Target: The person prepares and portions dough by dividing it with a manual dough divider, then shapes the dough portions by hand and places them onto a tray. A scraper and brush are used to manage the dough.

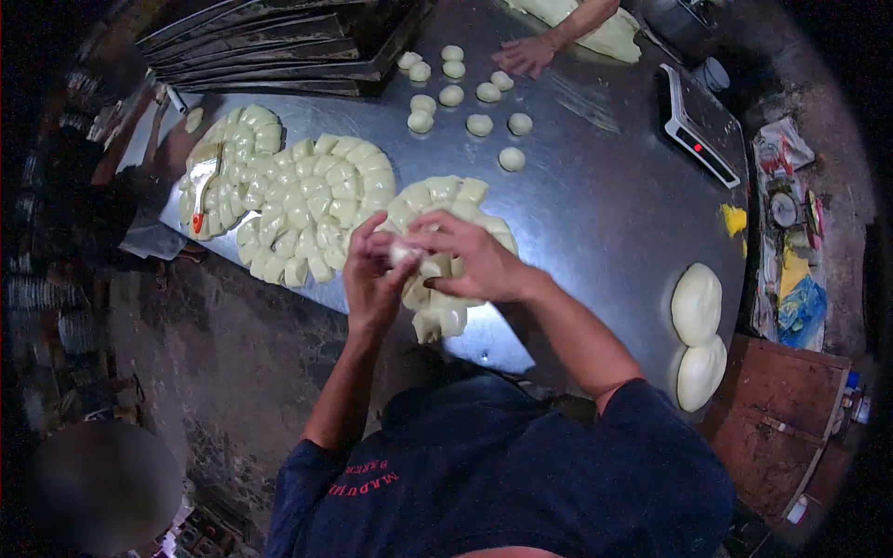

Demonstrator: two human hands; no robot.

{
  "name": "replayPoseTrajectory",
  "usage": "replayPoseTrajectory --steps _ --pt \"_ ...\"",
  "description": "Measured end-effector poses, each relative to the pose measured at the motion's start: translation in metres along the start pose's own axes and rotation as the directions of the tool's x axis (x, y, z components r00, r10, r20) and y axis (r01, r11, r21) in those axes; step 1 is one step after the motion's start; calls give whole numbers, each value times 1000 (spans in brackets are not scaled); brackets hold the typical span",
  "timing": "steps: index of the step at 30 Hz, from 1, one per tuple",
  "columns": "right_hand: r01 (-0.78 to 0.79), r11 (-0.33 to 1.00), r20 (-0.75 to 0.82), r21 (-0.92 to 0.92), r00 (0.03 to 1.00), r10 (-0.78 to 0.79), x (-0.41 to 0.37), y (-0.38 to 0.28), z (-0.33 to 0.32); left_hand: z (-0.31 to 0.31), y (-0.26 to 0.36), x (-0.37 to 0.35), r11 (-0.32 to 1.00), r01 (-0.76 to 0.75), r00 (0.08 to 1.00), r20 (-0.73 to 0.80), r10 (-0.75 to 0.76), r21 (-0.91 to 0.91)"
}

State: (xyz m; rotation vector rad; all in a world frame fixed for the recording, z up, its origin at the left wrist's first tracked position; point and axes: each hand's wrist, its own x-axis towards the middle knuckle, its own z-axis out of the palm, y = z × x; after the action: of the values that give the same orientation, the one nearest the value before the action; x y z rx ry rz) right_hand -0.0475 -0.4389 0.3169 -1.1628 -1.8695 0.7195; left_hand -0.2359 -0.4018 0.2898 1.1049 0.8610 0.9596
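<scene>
Dough, as we are judging it, is forming the small pale piece (406, 252) that we are locating between the person's hands, just above a near cluster (445, 190) of cut pieces. The left hand (370, 284) is curling nearly closed, its thumb and fingers apparently pinching the piece. The right hand (484, 262) is bending its fingers partly open beside it; blur is preventing us from telling whether they are gripping or merely touching. We are noting a hazard: an uneven pinch could be letting the piece drop and stick to those below.

The near cluster is extending to the edge of the table (595, 223), close to the person's shirt (502, 446); we are judging that a bump could be pushing its end over. Leftward, a middle cluster (321, 191) is lying beside a far-left cluster (249, 126), on which a brush (202, 186) is resting; we are flagging possible marking or sticking there.

Farther out, dough balls (479, 125) are sitting near a co-worker's hand (526, 56), where a stray sweep could be rolling them together. Rightward, two large dough masses (698, 302) are touching; prolonged contact could be fusing them.
</scene>
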Motion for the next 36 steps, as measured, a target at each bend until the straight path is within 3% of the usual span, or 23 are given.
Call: replayPoseTrajectory --steps 2,4,5,7,8,9,10,12,13,15,16,17,18,20,22,24,26,28,30,32,33,34,36 --pt "-138 986 -151 97 977 152 22 3 -8 21 31 11 994 -110 994 27 110 -6" --pt "-29 996 -433 -79 901 -8 61 21 -53 19 35 19 981 -193 980 47 193 -8" --pt "61 987 -616 -150 775 -141 84 39 -76 9 33 25 983 -183 983 29 183 12" --pt "-106 917 -746 -385 620 -242 122 63 -125 -22 15 33 979 -150 989 14 149 139" --pt "-141 942 -762 -304 630 -151 135 65 -134 -27 15 28 987 -77 996 -30 82 141" --pt "-346 745 -728 -571 633 -264 142 118 -144 -36 6 21 994 -81 996 -37 84 72" --pt "-497 433 -648 -752 677 -348 134 163 -146 -38 8 12 993 -8 995 -93 19 115" --pt "-443 745 -557 -499 822 115 90 105 -147 -39 18 -12 954 19 990 -137 24 300" --pt "-586 755 -549 -293 750 369 67 72 -140 -50 13 -24 953 32 990 -137 11 301" --pt "-556 759 -747 -340 650 142 -16 87 -100 -84 -3 -47 929 98 972 -236 -12 357" --pt "-705 649 -748 -285 587 309 -52 63 -77 -90 -6 -58 930 92 968 -251 0 356" --pt "-860 406 -732 -310 488 475 -87 68 -51 -93 -7 -68 938 119 954 -300 -17 327" --pt "-935 301 -625 -189 351 698 -108 62 -23 -92 -8 -77 942 149 942 -334 -41 302" --pt "-894 334 -570 -299 448 689 -122 60 32 -72 -12 -80 949 151 938 -344 -49 277" --pt "-772 575 -651 -271 587 481 -107 70 73 -38 -19 -72 935 182 955 -282 -94 303" --pt "-688 725 -728 38 478 491 -74 72 88 -1 -32 -51 921 88 991 -123 -44 380" --pt "-627 673 -645 392 334 687 -61 75 84 43 -48 -27 851 -100 995 27 100 515" --pt "-538 666 -586 517 344 734 -80 89 77 83 -63 -17 821 -269 955 250 159 503" --pt "-594 531 -316 604 434 844 -131 114 67 105 -101 -18 754 -390 893 416 170 528" --pt "-570 358 -40 740 495 868 -186 61 17 97 -138 -28 416 -602 774 627 91 682" --pt "-584 376 -102 720 447 889 -220 67 12 99 -135 -41 130 -700 712 701 43 702" --pt "-611 377 -137 696 403 905 -244 59 1 100 -135 -52 53 -710 704 710 26 702" --pt "-768 477 -242 428 411 879 -284 36 -22 106 -127 -64 86 -685 728 683 52 724"
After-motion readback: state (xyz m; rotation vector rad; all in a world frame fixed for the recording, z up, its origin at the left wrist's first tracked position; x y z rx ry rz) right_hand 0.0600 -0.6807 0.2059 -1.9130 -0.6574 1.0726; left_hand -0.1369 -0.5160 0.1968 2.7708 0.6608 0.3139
